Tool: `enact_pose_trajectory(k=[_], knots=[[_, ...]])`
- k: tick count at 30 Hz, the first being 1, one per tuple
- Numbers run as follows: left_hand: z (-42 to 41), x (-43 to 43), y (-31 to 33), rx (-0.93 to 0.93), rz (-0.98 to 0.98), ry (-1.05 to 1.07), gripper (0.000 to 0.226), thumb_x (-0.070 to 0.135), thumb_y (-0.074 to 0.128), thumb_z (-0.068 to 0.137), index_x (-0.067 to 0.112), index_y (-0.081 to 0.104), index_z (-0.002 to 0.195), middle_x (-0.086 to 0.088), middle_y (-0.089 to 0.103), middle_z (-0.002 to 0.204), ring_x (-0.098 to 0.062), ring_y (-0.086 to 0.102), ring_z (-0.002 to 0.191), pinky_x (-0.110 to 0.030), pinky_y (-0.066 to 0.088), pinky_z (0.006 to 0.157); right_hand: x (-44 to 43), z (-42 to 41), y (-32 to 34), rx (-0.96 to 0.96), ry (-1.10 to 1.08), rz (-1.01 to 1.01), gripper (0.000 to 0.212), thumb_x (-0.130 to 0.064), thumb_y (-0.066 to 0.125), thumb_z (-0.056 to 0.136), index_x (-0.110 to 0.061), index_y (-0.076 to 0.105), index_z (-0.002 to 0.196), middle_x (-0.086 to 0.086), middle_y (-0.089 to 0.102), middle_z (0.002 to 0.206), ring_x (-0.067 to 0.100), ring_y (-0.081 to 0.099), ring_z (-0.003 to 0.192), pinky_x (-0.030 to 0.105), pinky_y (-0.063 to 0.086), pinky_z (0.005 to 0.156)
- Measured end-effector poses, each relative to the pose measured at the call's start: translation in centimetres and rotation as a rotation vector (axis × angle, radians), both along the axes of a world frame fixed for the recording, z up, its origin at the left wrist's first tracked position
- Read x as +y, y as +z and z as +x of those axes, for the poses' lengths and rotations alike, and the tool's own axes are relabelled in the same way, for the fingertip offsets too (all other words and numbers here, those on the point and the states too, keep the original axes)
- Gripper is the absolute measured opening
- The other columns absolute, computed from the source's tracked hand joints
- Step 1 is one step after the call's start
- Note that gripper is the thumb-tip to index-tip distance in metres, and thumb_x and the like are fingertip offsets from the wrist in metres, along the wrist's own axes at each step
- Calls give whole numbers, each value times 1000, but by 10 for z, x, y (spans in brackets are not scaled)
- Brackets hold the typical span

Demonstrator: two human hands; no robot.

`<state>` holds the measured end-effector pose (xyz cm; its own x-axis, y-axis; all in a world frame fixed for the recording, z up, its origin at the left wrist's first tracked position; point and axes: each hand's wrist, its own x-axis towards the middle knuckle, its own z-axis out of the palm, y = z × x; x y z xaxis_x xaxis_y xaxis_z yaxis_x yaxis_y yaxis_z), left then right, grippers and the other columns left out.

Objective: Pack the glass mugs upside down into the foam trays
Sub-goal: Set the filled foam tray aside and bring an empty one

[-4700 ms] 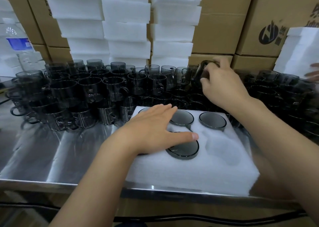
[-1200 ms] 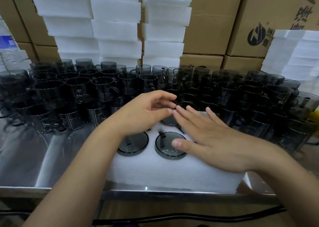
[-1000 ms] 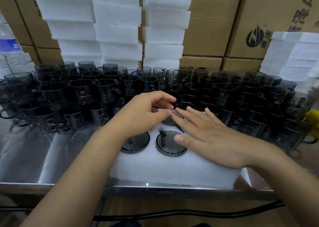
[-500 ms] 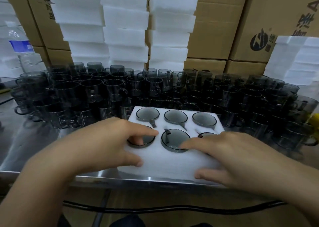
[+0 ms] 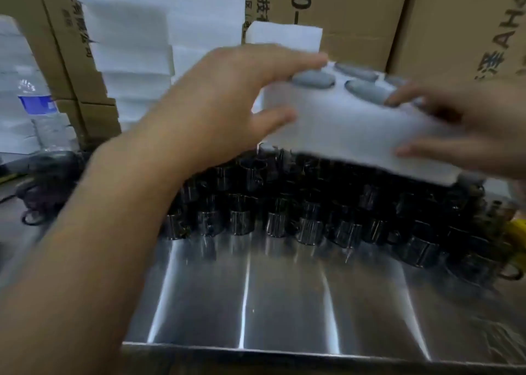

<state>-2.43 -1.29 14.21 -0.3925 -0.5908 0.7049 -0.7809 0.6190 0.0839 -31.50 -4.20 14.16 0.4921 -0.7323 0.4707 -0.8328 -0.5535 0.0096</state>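
A white foam tray [image 5: 350, 129] hangs in the air above the table, tilted, with several dark glass mugs [image 5: 313, 80] set upside down in its holes. My left hand [image 5: 225, 101] grips its left end, thumb underneath and fingers on top. My right hand [image 5: 461, 127] holds its right end, fingers over the top. Below the tray, many loose smoked-glass mugs [image 5: 307, 221] stand crowded on the steel table [image 5: 284, 297]. The frame is motion-blurred.
Stacks of white foam trays [image 5: 133, 52] rise at the back left against brown cardboard boxes [image 5: 358, 13]. A plastic water bottle [image 5: 37, 104] stands at the far left. A yellow object [image 5: 515, 229] shows at the right edge.
Both hands have gripped the filled foam tray by its ends and lifted it off the table, up and to the right. The steel surface where it lay is now bare.
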Motion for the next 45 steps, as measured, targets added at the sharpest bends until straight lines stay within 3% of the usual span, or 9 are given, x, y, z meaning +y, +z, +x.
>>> enact_pose_trajectory(k=[8,13,20,30,34,37,39,43,45], knots=[[26,-80,-42,-102,358,170,47,43,53,93,51,39,137,20,41,145,-2,41,125,-25,30,103,-184,-82,45,100,-498,15,56,-21,81,73,-24,52,121,19,56,117,38,53,96,49,46,86],[42,-111,-89,-192,604,222,55,63,41,87,56,27,140,28,23,151,4,19,140,-27,18,114,-277,-78,16,267,-646,196,60,-22,69,85,-19,41,138,18,48,134,36,49,114,39,41,90],[46,-140,-94,-244,616,239,57,69,30,86,62,11,140,44,-5,133,21,-4,121,-12,1,103,-374,-37,-39,531,-637,356,61,-24,63,88,-24,35,142,14,43,138,30,46,121,37,43,96],[25,-187,-44,-204,364,172,43,46,41,95,50,36,138,30,35,144,5,32,130,-21,28,106,-397,4,-68,647,-538,590,53,-8,53,95,-21,38,144,9,27,153,30,36,133,35,38,101],[8,-206,-16,-223,229,158,44,34,45,97,44,39,140,20,30,151,-4,28,137,-30,27,111,-375,19,-37,236,-516,399,53,-2,41,93,-14,38,145,17,54,128,28,54,96,30,42,70],[3,-221,22,-74,30,161,38,24,50,95,33,52,132,10,45,141,-12,50,116,-34,42,97,-342,40,18,-716,-287,-92,47,-9,39,91,-15,44,138,16,58,127,31,54,112,28,41,82],[-1,-234,40,40,-30,167,35,19,49,94,29,56,127,7,50,134,-14,53,107,-35,45,91,-320,63,64,-967,-37,-216,45,-21,38,92,-20,45,137,6,51,136,21,47,123,26,35,93],[-16,-272,61,-63,-72,306,57,5,47,90,24,39,143,4,30,153,-21,33,135,-39,38,101,-304,104,119,-267,-144,136,66,-26,55,89,-28,26,149,8,4,160,26,13,145,41,21,113],[-18,-287,75,-60,19,338,68,0,46,89,21,24,151,0,20,159,-23,24,142,-39,29,110,-303,115,118,-45,-248,192,66,-27,62,89,-20,29,147,12,24,154,29,30,137,39,32,104]])
